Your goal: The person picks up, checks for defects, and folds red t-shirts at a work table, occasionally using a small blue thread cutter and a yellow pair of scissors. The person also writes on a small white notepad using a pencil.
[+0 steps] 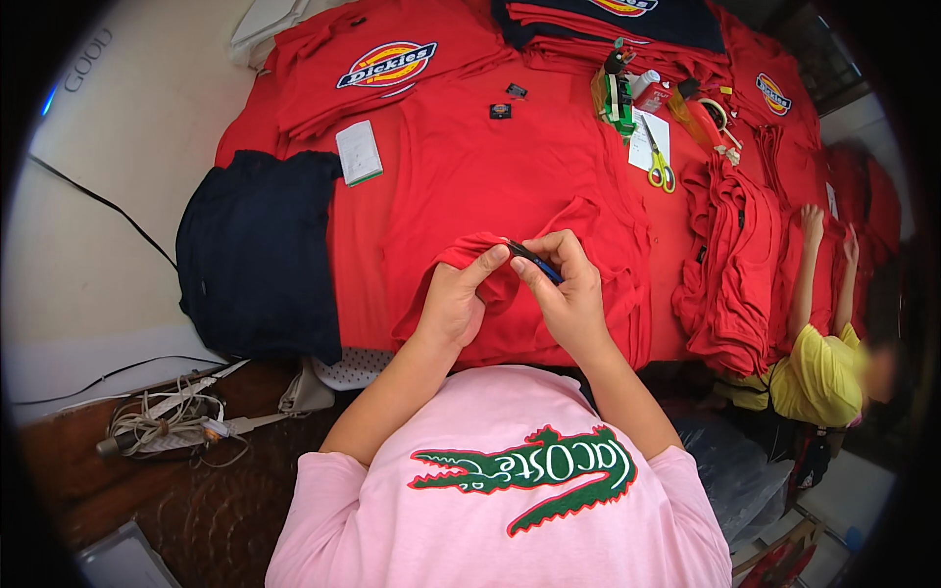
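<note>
Down by the person's left elbow, a tangle of grey cables lies on the dark wooden surface, well apart from the work. Closer in, the left hand pinches a bunched fold of the red shirt, thumb and fingers closed on the cloth just left of the tool. The right hand sits beside it, almost touching, fingers closed narrowly around a small dark tool with a blue end; it looks like snips or tweezers, though it is too small to say which. The tool's long axis runs on a slant, its dark tip pointing up and left toward the left thumb, the blue end down and right into the right hand's grip.

Left of the left hand, a navy garment lies over the red pile. Right of the right hand stands a tall stack of folded red shirts, and beyond it another person's hands reach onto the red cloth.

Farther out past both hands, yellow-handled scissors rest on a white slip, a green tool just beyond them, and a white tag lies up to the left. Nothing blocks the hands.
</note>
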`<state>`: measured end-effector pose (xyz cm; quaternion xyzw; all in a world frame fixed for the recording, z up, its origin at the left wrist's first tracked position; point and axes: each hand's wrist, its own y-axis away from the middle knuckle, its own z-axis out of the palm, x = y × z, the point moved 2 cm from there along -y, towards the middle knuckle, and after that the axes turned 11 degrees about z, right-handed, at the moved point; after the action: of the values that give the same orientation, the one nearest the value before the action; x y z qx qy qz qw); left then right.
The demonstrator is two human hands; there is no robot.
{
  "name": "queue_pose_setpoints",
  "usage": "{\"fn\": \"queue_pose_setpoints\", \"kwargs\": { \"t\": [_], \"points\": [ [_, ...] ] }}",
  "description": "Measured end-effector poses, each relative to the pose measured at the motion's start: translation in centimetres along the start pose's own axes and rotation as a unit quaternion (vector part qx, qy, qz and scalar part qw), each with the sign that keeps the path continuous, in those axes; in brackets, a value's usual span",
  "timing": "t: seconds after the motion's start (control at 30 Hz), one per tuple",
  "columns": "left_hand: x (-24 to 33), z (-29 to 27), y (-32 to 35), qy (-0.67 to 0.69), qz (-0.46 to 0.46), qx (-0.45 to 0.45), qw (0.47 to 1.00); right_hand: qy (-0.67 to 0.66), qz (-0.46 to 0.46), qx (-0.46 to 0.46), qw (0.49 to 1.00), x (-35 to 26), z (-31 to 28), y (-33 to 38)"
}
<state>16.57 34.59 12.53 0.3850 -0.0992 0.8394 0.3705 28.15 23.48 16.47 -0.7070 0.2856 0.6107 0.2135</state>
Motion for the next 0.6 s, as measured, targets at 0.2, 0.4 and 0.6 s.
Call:
{"fn": "queue_pose_setpoints", "kwargs": {
  "t": [0.2,0.4,0.6],
  "points": [
    [0.2,0.8,0.0,0.009,-0.015,-0.014,1.0,-0.093,0.038,-0.007,0.995,1.0,-0.3,-0.2],
    [0.5,-0.1,0.3,-0.008,-0.004,0.015,1.0,-0.194,0.054,0.155,0.967,4.2,-8.5,-4.4],
    [0.9,-0.7,0.3,-0.003,-0.017,0.02,1.0,-0.116,0.275,0.154,0.942,12.6,-13.3,-6.9]
  ]
}}
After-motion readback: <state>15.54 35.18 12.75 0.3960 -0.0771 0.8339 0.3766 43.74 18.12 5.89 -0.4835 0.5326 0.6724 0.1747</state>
